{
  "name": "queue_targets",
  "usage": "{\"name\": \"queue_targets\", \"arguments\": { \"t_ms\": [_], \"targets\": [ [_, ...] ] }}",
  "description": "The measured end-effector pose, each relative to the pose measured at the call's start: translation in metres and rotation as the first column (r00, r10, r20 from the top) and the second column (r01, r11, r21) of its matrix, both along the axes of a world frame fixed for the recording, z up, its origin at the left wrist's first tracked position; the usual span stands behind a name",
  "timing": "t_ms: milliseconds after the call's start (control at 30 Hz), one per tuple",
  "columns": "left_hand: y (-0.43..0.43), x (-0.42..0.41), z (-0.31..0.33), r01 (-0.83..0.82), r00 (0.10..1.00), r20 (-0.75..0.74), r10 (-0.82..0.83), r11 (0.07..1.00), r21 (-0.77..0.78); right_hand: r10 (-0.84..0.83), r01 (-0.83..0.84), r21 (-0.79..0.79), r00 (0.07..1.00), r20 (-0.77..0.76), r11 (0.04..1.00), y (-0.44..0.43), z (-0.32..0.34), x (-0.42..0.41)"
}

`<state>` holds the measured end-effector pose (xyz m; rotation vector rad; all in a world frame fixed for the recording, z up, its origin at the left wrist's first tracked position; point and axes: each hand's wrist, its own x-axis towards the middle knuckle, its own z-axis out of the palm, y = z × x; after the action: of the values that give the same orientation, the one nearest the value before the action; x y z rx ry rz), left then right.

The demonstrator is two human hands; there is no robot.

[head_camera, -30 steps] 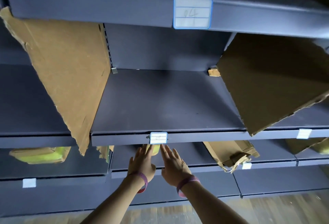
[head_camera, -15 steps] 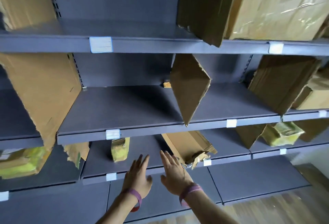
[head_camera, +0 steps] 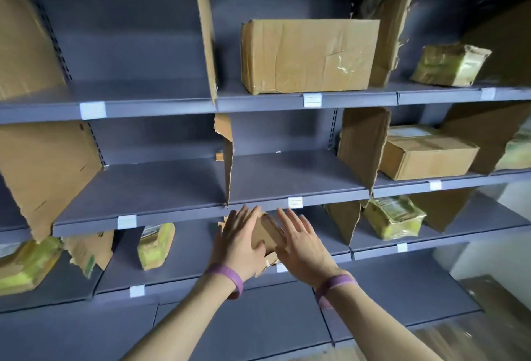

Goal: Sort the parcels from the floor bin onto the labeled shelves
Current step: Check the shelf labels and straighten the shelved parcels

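Torn cardboard dividers (head_camera: 363, 148), wooden floor (head_camera: 448, 340)

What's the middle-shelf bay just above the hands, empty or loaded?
Empty. The bay shows only bare grey shelf between its two cardboard dividers; no parcel visible in it.

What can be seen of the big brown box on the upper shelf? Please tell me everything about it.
The big brown box is a wide, closed cardboard carton with glossy tape that catches the light. Its front is creased and dented, its left end crumpled. It lies flat on the upper shelf, front edge at the lip, above a white label. Of two upright cardboard dividers, the left divider stands apart from it; the right divider looks to be against its right end.
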<state>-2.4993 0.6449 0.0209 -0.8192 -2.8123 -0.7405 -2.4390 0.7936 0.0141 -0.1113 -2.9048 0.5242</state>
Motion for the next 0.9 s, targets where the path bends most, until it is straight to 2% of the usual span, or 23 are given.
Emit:
{"name": "queue_targets", "arguments": {
  "t_ms": [100, 233, 500, 633, 800, 900],
  "targets": [
    [0.029, -0.002, 0.038, 0.019, 0.996, -0.083, -0.017, 0.999, 0.034, -0.002, 0.006, 0.045, 0.996, -0.088, 0.999, 0.026, 0.033, -0.004],
    [0.059, -0.019, 0.09, 0.053, 0.983, -0.178, -0.043, 0.997, 0.051, -0.031, 0.036, 0.027, 0.986, -0.164, 0.999, 0.058, 0.075, -0.017],
    [0.093, -0.084, 0.162, 0.034, 0.926, -0.377, 0.018, 0.991, 0.131, -0.065, 0.11, 0.155, 0.96, -0.271, 0.982, 0.133, 0.151, -0.061],
    [0.109, -0.112, 0.181, 0.032, 0.882, -0.471, 0.024, 0.994, 0.109, -0.101, 0.16, 0.167, 0.943, -0.318, 0.973, 0.163, 0.177, -0.078],
    [0.124, -0.14, 0.179, -0.048, 0.867, -0.495, 0.059, 0.998, 0.036, -0.095, 0.186, 0.28, 0.946, -0.311, 0.942, 0.192, 0.19, -0.099],
    [0.128, -0.153, 0.174, -0.098, 0.864, -0.491, 0.108, 0.994, 0.046, -0.083, 0.195, 0.363, 0.95, -0.302, 0.911, 0.207, 0.194, -0.112]
  ]
}}
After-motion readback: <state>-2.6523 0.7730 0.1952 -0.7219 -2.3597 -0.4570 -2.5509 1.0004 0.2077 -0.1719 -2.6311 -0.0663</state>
